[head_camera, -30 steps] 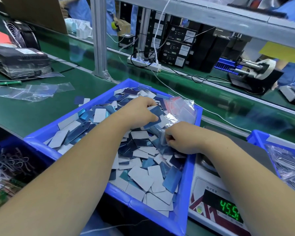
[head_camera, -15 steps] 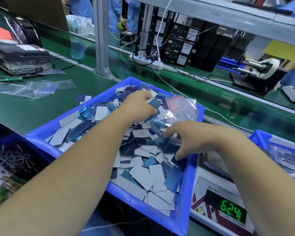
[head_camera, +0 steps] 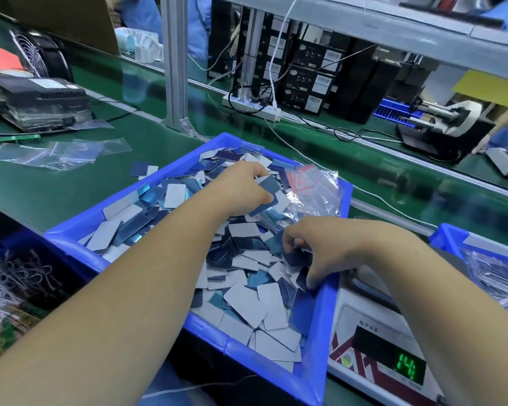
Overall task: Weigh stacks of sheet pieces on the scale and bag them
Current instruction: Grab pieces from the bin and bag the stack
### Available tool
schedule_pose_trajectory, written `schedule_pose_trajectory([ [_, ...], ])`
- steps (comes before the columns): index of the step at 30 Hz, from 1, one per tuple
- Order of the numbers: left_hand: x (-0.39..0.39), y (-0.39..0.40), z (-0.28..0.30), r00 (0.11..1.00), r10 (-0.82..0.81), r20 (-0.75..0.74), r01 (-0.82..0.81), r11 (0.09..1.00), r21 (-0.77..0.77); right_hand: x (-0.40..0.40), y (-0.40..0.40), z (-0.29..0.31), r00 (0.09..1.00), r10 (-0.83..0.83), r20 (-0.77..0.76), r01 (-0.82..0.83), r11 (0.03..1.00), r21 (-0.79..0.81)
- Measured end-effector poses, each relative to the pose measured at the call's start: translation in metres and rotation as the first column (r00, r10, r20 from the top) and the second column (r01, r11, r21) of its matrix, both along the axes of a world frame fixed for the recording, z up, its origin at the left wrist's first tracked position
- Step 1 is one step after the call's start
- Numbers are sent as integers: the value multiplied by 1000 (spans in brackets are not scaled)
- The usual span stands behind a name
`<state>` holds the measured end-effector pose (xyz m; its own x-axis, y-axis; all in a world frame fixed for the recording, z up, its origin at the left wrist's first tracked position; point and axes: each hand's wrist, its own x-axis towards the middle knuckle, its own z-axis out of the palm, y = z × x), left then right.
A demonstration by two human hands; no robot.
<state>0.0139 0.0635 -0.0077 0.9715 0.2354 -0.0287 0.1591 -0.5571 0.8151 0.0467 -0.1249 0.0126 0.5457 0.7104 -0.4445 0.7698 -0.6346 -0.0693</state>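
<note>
Here, loose clear bags [head_camera: 56, 152] lie on the green tabletop [head_camera: 27, 189] at the left. The blue bin [head_camera: 71, 238] holds a heap of blue and grey sheet pieces [head_camera: 247, 303]. The left hand [head_camera: 244, 187] reaches into the far part of the heap, its grip clenched on a few pieces. A bundle of zip bags [head_camera: 314, 189] lies in the bin's far right corner. The right hand [head_camera: 326, 247] curls its fingers among pieces near the bin's right wall, grasping some. The scale [head_camera: 361, 315] stands just right of the bin, its green display [head_camera: 406, 369] lit.
</note>
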Motion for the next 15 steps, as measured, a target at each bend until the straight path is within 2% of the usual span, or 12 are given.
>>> schedule_pose_trajectory([
  [6,0,0,0,1000,-6,0,6,1000,9,4,-2,-3,998,9,-58,-5,998,64],
  [15,0,0,0,1000,-16,-8,16,1000,22,8,0,-2,994,-36,-107,38,999,13],
])
